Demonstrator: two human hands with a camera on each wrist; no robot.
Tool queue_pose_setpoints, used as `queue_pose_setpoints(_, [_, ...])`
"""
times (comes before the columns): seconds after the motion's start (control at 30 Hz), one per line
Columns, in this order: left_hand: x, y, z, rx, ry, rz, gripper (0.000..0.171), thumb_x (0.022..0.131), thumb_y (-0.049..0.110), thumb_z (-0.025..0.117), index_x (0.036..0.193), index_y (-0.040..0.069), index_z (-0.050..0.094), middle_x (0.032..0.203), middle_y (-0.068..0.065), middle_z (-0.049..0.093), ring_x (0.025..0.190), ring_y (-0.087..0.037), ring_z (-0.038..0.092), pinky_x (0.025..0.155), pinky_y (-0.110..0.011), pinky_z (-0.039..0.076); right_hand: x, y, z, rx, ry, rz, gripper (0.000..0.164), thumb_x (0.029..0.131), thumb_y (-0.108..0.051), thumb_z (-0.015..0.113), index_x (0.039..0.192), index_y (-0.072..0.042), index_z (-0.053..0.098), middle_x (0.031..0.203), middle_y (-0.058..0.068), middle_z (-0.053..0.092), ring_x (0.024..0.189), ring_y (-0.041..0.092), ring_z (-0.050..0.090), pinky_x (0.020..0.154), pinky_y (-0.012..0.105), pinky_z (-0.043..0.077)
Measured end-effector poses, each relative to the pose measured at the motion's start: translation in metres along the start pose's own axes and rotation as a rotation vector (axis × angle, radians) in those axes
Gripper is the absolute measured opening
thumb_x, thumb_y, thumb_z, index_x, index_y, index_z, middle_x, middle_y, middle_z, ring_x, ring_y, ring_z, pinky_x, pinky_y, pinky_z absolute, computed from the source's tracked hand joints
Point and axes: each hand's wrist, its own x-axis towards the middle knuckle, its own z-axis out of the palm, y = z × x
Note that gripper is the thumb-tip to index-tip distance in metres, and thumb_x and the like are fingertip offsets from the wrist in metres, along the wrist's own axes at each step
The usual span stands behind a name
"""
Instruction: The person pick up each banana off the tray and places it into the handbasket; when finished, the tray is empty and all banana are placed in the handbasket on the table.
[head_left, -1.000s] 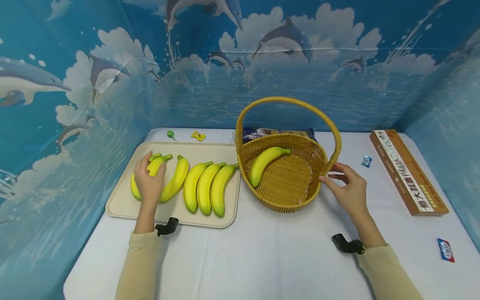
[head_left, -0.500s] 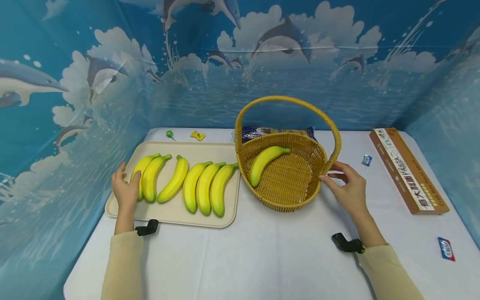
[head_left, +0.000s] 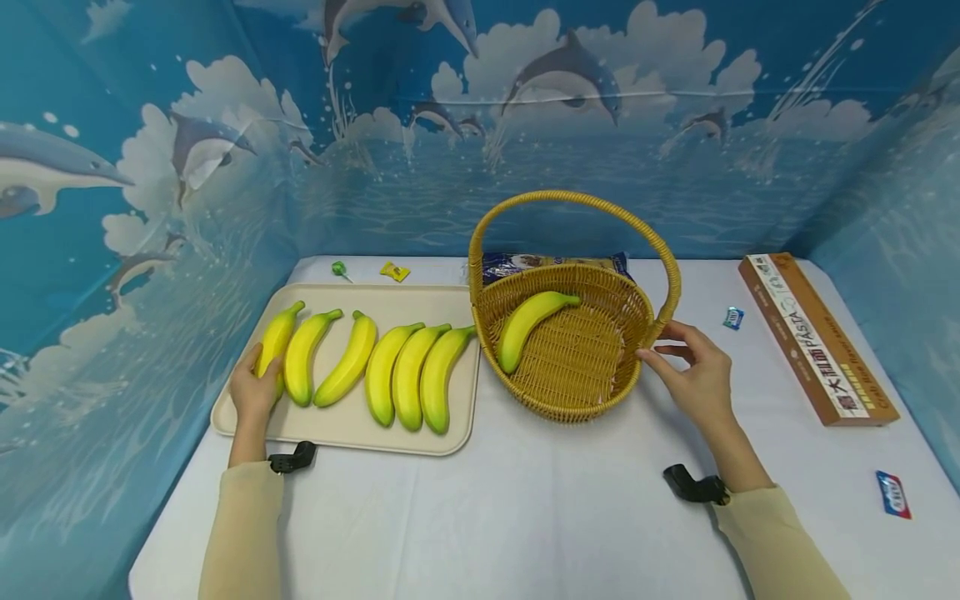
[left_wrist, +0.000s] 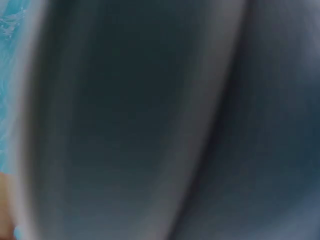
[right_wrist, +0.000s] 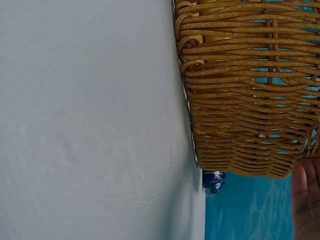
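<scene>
My left hand (head_left: 253, 390) grips the lower part of the leftmost banana (head_left: 277, 337), thumb on its right side. This banana is at the left end of a cream tray (head_left: 352, 437), beside several other bananas (head_left: 382, 375). Dark blurred shapes fill most of the left wrist view, so the grip is hidden there. On the right, my right hand (head_left: 697, 375) pinches the rim of a wicker basket (head_left: 577, 408) near the handle's base. One banana (head_left: 532, 325) lies inside the basket. In the right wrist view the woven wall (right_wrist: 250, 110) shows, with fingers (right_wrist: 300, 195) against it.
Behind the basket lies a dark blue packet (head_left: 517, 265). A pasta box (head_left: 817, 342) stretches along the right side, near small candy wrappers (head_left: 733, 318). A green lollipop (head_left: 340, 269) and a yellow candy (head_left: 394, 271) sit beyond the tray. Dolphin-print curtains enclose the white table.
My left hand moves left from above the bananas, then closes round the leftmost one. That banana turns more upright and its stem end shifts left. The right hand stays on the basket rim.
</scene>
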Motion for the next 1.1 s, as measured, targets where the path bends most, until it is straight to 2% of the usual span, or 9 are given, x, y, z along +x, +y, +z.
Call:
queue_pose_setpoints(0.17, [-0.002, -0.002, 0.001, -0.021, 0.043, -0.042, 0.053, 0.099, 0.018, 0.054, 0.149, 0.005, 0.040, 0.150, -0.022, 0.042, 0.137, -0.040, 0.039, 0.114, -0.048, 0.032, 0.000, -0.001, 0.000, -0.003, -0.002, 0.002, 0.052, 0.071, 0.008, 0.081, 0.119, 0.004, 0.065, 0.107, 0.021, 0.068, 0.091, -0.012, 0.058, 0.079, 0.003, 0.046])
queue_pose_setpoints(0.43, [-0.008, 0.001, -0.003, -0.091, 0.175, -0.111, 0.053, 0.095, 0.018, 0.058, 0.146, 0.005, 0.046, 0.139, -0.022, 0.051, 0.124, -0.034, 0.046, 0.105, -0.043, 0.039, -0.001, -0.001, 0.001, -0.006, -0.012, 0.014, 0.050, 0.073, 0.006, 0.081, 0.119, 0.006, 0.063, 0.107, 0.020, 0.068, 0.089, -0.015, 0.056, 0.079, 0.003, 0.046])
queue_pose_setpoints(0.57, [-0.019, 0.017, -0.004, -0.106, 0.189, -0.128, 0.055, 0.094, 0.022, 0.061, 0.145, 0.008, 0.048, 0.137, -0.018, 0.054, 0.114, -0.023, 0.050, 0.094, -0.030, 0.043, -0.001, -0.001, 0.001, -0.005, -0.009, 0.015, 0.050, 0.072, 0.006, 0.081, 0.119, 0.005, 0.064, 0.107, 0.018, 0.068, 0.088, -0.013, 0.058, 0.079, 0.003, 0.047])
queue_pose_setpoints(0.67, [-0.034, 0.038, -0.002, -0.155, 0.194, -0.095, 0.054, 0.091, 0.022, 0.067, 0.141, 0.008, 0.053, 0.129, -0.011, 0.057, 0.098, -0.009, 0.050, 0.080, -0.016, 0.044, -0.001, -0.002, 0.000, -0.002, -0.004, 0.016, 0.049, 0.072, 0.005, 0.081, 0.118, 0.005, 0.064, 0.106, 0.016, 0.068, 0.087, -0.007, 0.061, 0.078, 0.003, 0.047])
queue_pose_setpoints(0.77, [-0.056, 0.064, 0.004, -0.220, 0.201, 0.016, 0.050, 0.085, 0.018, 0.073, 0.132, 0.005, 0.061, 0.115, -0.005, 0.060, 0.086, 0.000, 0.047, 0.070, -0.008, 0.041, -0.001, -0.002, 0.000, 0.002, 0.000, 0.015, 0.049, 0.072, 0.005, 0.081, 0.118, 0.004, 0.065, 0.106, 0.016, 0.068, 0.086, -0.002, 0.062, 0.077, 0.004, 0.047])
queue_pose_setpoints(0.9, [-0.090, 0.097, 0.019, -0.291, 0.158, 0.233, 0.045, 0.080, 0.012, 0.078, 0.123, 0.001, 0.068, 0.102, -0.003, 0.061, 0.083, 0.000, 0.048, 0.068, -0.009, 0.041, -0.001, -0.002, 0.000, 0.005, 0.004, 0.010, 0.049, 0.072, 0.006, 0.081, 0.118, 0.004, 0.065, 0.106, 0.017, 0.068, 0.086, -0.006, 0.061, 0.077, 0.003, 0.047])
queue_pose_setpoints(1.0, [-0.117, 0.122, 0.036, -0.334, 0.078, 0.401, 0.044, 0.076, 0.009, 0.080, 0.118, 0.000, 0.069, 0.100, -0.009, 0.063, 0.084, -0.003, 0.052, 0.067, -0.010, 0.043, 0.000, -0.001, 0.000, 0.007, 0.005, 0.009, 0.049, 0.072, 0.007, 0.081, 0.117, 0.005, 0.065, 0.106, 0.018, 0.068, 0.087, -0.008, 0.060, 0.077, 0.003, 0.047])
queue_pose_setpoints(1.1, [-0.144, 0.146, 0.057, -0.368, -0.016, 0.544, 0.044, 0.073, 0.006, 0.081, 0.115, -0.001, 0.070, 0.099, -0.015, 0.064, 0.085, -0.008, 0.055, 0.066, -0.013, 0.045, 0.000, 0.000, 0.000, 0.005, 0.006, 0.010, 0.049, 0.071, 0.007, 0.081, 0.117, 0.006, 0.064, 0.106, 0.018, 0.068, 0.087, -0.005, 0.061, 0.077, 0.004, 0.047])
